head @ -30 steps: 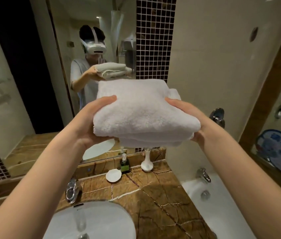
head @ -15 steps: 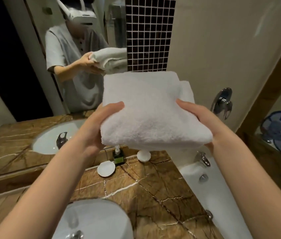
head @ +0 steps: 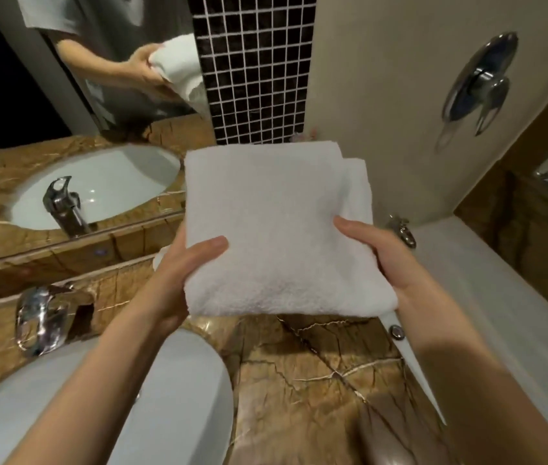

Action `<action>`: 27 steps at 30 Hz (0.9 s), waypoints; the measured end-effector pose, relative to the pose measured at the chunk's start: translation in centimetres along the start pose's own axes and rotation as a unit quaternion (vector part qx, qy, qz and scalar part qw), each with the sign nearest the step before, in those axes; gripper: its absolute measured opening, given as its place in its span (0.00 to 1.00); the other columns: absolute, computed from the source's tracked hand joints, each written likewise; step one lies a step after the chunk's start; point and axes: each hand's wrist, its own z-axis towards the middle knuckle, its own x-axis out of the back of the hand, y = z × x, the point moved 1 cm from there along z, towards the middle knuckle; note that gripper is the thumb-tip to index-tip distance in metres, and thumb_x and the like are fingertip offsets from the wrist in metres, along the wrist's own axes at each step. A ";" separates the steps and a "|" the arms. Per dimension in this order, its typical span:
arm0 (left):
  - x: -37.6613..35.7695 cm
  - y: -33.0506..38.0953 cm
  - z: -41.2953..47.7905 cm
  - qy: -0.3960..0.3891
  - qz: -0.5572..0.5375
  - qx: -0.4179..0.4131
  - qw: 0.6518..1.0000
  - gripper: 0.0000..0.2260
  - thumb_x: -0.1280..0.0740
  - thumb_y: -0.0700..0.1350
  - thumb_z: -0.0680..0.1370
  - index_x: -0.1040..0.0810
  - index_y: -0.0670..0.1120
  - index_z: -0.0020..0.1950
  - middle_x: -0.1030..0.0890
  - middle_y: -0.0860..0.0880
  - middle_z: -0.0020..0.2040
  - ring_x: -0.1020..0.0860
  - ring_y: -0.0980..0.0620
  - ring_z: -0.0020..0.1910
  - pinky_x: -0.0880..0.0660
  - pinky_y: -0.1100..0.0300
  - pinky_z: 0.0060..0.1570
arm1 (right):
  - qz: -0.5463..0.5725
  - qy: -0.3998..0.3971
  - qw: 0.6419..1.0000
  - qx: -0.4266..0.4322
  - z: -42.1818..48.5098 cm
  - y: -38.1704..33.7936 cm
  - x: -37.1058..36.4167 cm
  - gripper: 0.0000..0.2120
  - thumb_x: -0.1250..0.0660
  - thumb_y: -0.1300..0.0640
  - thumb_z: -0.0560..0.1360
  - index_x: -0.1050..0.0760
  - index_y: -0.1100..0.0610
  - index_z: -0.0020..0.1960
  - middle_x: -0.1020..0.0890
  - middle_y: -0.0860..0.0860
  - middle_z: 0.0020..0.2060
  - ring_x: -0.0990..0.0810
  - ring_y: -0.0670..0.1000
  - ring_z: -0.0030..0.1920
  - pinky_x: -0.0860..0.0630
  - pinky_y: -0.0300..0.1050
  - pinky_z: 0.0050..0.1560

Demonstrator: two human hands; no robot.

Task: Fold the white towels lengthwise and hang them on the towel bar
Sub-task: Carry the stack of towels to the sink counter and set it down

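- Folded white towels [head: 282, 229], held in air over the surface [head: 299, 380], just right of the sink [head: 198, 414]; second layer peeking out on the side away from the sink.
- Long axis running away from the body.
- Gripped on the sink-side edge by left hand [head: 178, 280], on the opposite edge by right hand [head: 380, 260]; thumbs on top, fingers hidden under.
- Equally near both hands.
- No towel bar in view; direction to it unknowable.

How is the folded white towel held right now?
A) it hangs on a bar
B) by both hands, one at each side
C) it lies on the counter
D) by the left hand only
B: the left hand and the right hand each grip one side of the towel.
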 end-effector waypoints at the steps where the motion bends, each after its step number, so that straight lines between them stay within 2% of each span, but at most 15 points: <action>1: 0.3 -1.4 0.4 -0.002 0.004 0.008 1.000 0.53 0.18 0.58 0.47 0.31 0.47 0.69 0.17 0.48 0.53 0.18 0.50 0.50 0.21 0.59 0.40 | 0.008 0.005 1.000 -0.007 0.5 0.9 0.9 0.18 0.29 0.55 0.65 0.18 0.56 0.55 0.15 0.55 0.50 0.16 0.55 0.50 0.19 0.50 0.49; 3: 0.7 -4.1 1.1 -0.007 0.003 0.026 1.000 0.50 0.18 0.58 0.49 0.30 0.51 0.68 0.18 0.48 0.57 0.19 0.48 0.54 0.21 0.58 0.42 | 0.014 -0.001 1.000 -0.016 1.4 2.5 2.5 0.24 0.27 0.57 0.66 0.22 0.55 0.62 0.17 0.55 0.54 0.17 0.56 0.54 0.21 0.53 0.53; 5: 1.0 -6.4 1.7 -0.008 -0.003 0.043 0.999 0.46 0.18 0.58 0.50 0.29 0.54 0.66 0.19 0.48 0.58 0.19 0.48 0.55 0.21 0.58 0.44 | -0.003 -0.003 1.000 -0.020 2.4 3.9 3.9 0.25 0.27 0.57 0.67 0.24 0.54 0.63 0.17 0.54 0.56 0.18 0.57 0.56 0.24 0.55 0.57; 8: 1.4 -9.6 2.7 -0.005 -0.005 0.055 0.998 0.46 0.18 0.57 0.50 0.29 0.53 0.66 0.18 0.48 0.56 0.19 0.48 0.54 0.21 0.58 0.43 | -0.031 0.018 0.999 -0.025 4.4 5.8 6.0 0.30 0.27 0.55 0.63 0.27 0.53 0.65 0.17 0.54 0.56 0.18 0.56 0.55 0.21 0.53 0.54; 11: 2.0 -12.3 3.5 0.011 0.001 0.070 0.997 0.48 0.18 0.54 0.50 0.30 0.49 0.68 0.17 0.47 0.55 0.18 0.48 0.52 0.21 0.59 0.42 | -0.036 0.027 0.998 -0.043 5.7 7.8 7.5 0.28 0.28 0.57 0.65 0.27 0.52 0.65 0.18 0.54 0.56 0.18 0.57 0.56 0.23 0.55 0.56; 13: 2.5 -14.0 4.0 0.018 0.008 0.074 0.997 0.44 0.20 0.50 0.54 0.30 0.50 0.68 0.18 0.48 0.56 0.19 0.47 0.55 0.21 0.59 0.43 | -0.037 0.014 0.998 -0.051 6.2 9.2 8.5 0.25 0.28 0.58 0.68 0.26 0.50 0.64 0.18 0.53 0.57 0.19 0.56 0.56 0.25 0.55 0.58; 15: 3.0 -15.3 4.5 0.022 0.014 0.081 0.996 0.45 0.19 0.52 0.52 0.30 0.51 0.68 0.18 0.48 0.56 0.19 0.48 0.55 0.21 0.59 0.43 | -0.036 0.007 0.998 -0.058 6.8 10.4 9.3 0.25 0.28 0.56 0.68 0.26 0.48 0.64 0.18 0.52 0.58 0.19 0.56 0.57 0.26 0.57 0.60; 19: 3.8 -17.3 5.2 0.034 0.017 0.104 0.994 0.47 0.18 0.58 0.47 0.29 0.57 0.65 0.18 0.51 0.55 0.19 0.50 0.53 0.21 0.61 0.42 | -0.063 0.032 0.997 -0.034 8.2 12.0 10.3 0.21 0.27 0.56 0.67 0.23 0.45 0.59 0.16 0.49 0.54 0.18 0.53 0.55 0.24 0.55 0.57; 21: 4.1 -17.9 5.4 0.041 0.026 0.109 0.993 0.43 0.19 0.56 0.48 0.29 0.60 0.61 0.17 0.56 0.52 0.19 0.54 0.52 0.22 0.63 0.41 | -0.095 0.046 0.994 -0.016 8.8 12.4 10.5 0.20 0.26 0.59 0.69 0.24 0.43 0.57 0.16 0.46 0.51 0.17 0.50 0.52 0.21 0.50 0.51; 23: 4.2 -18.3 5.5 0.041 0.043 0.111 0.992 0.40 0.20 0.56 0.49 0.29 0.62 0.59 0.17 0.59 0.50 0.19 0.56 0.52 0.22 0.65 0.40 | -0.119 0.062 0.991 -0.003 9.1 12.7 10.6 0.21 0.28 0.57 0.67 0.25 0.42 0.57 0.15 0.44 0.50 0.17 0.48 0.51 0.21 0.44 0.45; 27: 4.6 -18.7 5.7 0.044 0.072 0.109 0.991 0.42 0.20 0.62 0.46 0.29 0.63 0.58 0.17 0.60 0.52 0.19 0.57 0.51 0.22 0.62 0.42 | -0.155 0.081 0.984 0.022 9.3 13.0 10.6 0.19 0.28 0.58 0.69 0.25 0.42 0.56 0.16 0.45 0.51 0.17 0.47 0.51 0.22 0.43 0.46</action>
